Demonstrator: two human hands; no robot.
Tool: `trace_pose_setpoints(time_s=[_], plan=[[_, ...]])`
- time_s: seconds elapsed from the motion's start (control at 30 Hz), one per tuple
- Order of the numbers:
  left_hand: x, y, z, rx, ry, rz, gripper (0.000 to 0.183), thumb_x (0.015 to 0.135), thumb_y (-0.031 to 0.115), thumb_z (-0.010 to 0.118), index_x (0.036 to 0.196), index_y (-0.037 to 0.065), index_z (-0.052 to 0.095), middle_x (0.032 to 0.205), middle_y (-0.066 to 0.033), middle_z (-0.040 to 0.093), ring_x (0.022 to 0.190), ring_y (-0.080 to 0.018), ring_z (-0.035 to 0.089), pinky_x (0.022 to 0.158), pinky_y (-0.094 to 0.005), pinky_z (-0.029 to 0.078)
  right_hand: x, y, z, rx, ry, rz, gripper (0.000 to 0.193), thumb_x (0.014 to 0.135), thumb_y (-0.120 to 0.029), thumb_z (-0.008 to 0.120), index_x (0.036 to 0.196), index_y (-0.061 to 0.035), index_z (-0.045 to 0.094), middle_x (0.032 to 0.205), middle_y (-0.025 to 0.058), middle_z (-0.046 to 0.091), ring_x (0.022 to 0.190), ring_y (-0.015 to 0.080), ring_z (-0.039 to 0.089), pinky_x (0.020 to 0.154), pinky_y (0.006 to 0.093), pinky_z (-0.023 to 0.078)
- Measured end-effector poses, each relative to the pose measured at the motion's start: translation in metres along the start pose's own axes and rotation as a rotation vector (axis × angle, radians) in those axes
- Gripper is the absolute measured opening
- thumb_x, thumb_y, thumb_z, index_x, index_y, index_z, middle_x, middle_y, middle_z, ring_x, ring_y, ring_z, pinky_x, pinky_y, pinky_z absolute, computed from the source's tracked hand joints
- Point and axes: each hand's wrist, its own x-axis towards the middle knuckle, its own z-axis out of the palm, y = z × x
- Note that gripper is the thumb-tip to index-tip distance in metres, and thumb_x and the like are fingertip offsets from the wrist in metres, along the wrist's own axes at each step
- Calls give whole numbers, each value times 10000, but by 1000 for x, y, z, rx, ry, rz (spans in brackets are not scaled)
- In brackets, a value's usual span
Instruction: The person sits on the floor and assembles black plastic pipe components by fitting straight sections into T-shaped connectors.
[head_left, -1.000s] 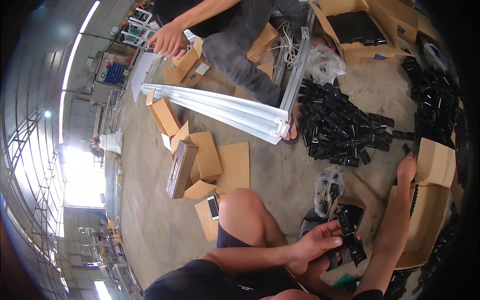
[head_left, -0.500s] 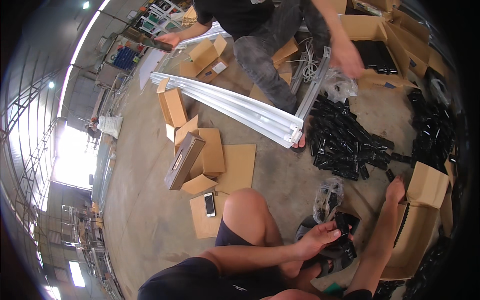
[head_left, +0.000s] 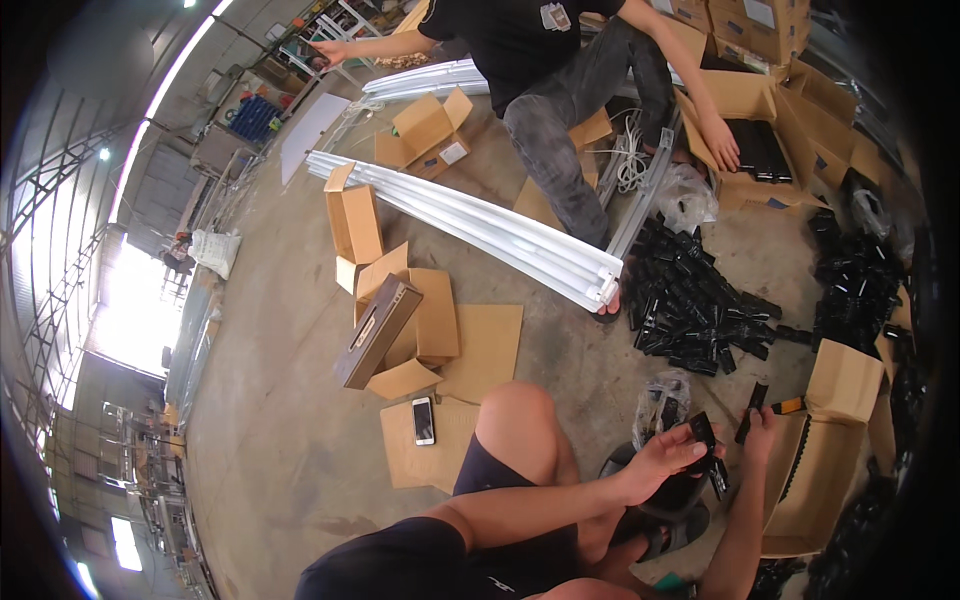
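My left hand (head_left: 655, 470) is closed on a black plastic piece (head_left: 704, 432), the thumb pressed on its face. Beside it, just below, another black piece (head_left: 718, 478) shows; I cannot tell whether the same hand holds it. My right hand (head_left: 762, 438) pinches a separate slim black piece (head_left: 752, 408), a short gap from the left hand. A clear plastic bag with dark contents (head_left: 662, 402) lies beyond my left hand. An open cardboard box (head_left: 825, 480) stands at my right. Ahead spreads a loose heap of similar black pieces (head_left: 690, 300).
White light fixtures (head_left: 470, 230) lie diagonally ahead. Opened cartons (head_left: 435, 315) and a phone (head_left: 424, 420) on flat cardboard are at left. A co-worker sits opposite, one hand (head_left: 718, 145) at a box of black pieces. More black pieces (head_left: 855, 280) lie far right.
My right hand has come left from beside the box with the slim black piece, nearing my left hand. The co-worker's hand has reached the far box; the other arm stretched outward.
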Motion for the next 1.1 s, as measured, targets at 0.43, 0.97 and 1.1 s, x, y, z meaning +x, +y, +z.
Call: trace_pose_setpoints(time_s=[0.43,0.97,1.1], plan=[[-23,-3,12,110,-74,14,378,1019,227,662,1357,74,595,1211,-15,700,1124,-90,623,940,-264,503,-244,-242,5,-267,12,-347,360,1035,-114,532,1376,-30,608,990,65,622,857,157,583,749,289,460],[1,-25,-4,-17,-84,35,387,993,117,683,1356,14,594,1216,-27,689,1101,-106,643,975,-278,517,-245,-231,32,-421,-65,-525,432,996,-172,559,1389,6,535,1186,235,550,1075,418,571,939,476,470],[9,-22,-5,23,-96,27,426,981,109,693,1381,11,584,1235,-32,683,1124,-114,635,1009,-287,499,-239,-234,31,-432,-88,-519,430,995,-188,560,1380,4,548,1181,239,539,1063,412,568,940,475,469]])
